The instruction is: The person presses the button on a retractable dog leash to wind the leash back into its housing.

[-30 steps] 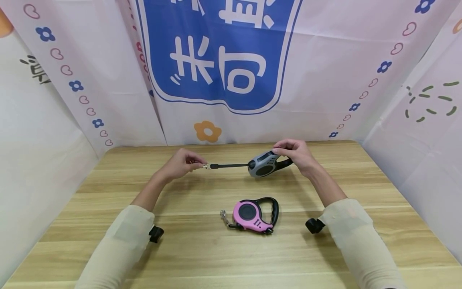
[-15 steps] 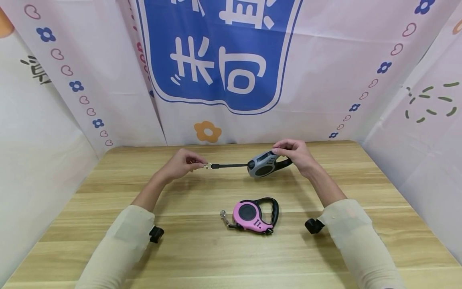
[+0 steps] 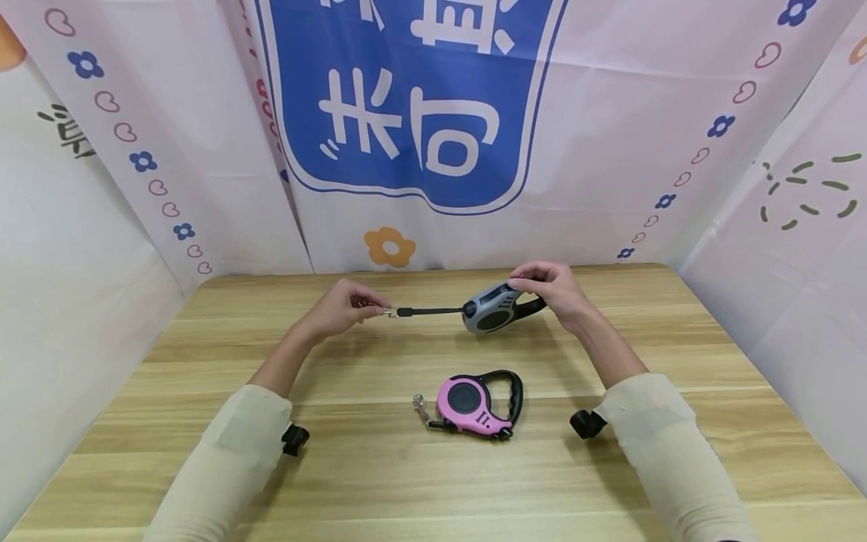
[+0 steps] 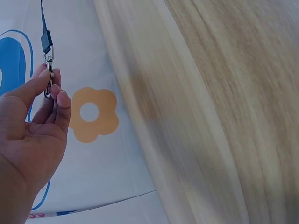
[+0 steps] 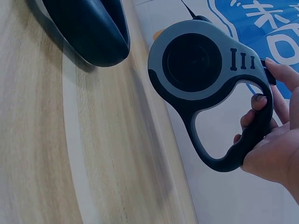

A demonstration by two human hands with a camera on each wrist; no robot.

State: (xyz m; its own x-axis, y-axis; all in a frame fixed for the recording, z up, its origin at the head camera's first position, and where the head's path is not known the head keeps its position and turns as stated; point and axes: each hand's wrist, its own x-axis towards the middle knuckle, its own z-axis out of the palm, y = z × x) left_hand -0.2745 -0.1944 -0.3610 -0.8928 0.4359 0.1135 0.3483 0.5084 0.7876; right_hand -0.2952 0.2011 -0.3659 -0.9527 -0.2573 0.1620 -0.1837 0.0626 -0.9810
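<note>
My left hand pinches the metal clip of a grey and black retractable dog leash. In the left wrist view, the clip sits between thumb and fingers. A short black strap runs straight from the clip to the leash case. My right hand holds the leash by its loop handle, fingers curled round the grip in the right wrist view, thumb by the button. The case is raised off the table and tilted. Nearer, a pink and black retractable leash lies flat, its clip to the left.
Both leashes are over a wood-grain table. Printed white cloth rises behind the table's far edge and at both sides. A black curved part shows at the upper left of the right wrist view.
My right hand and the grey leash case have shifted slightly left, towards the left hand. The strap between looks a little shorter. The pink leash has stayed put.
</note>
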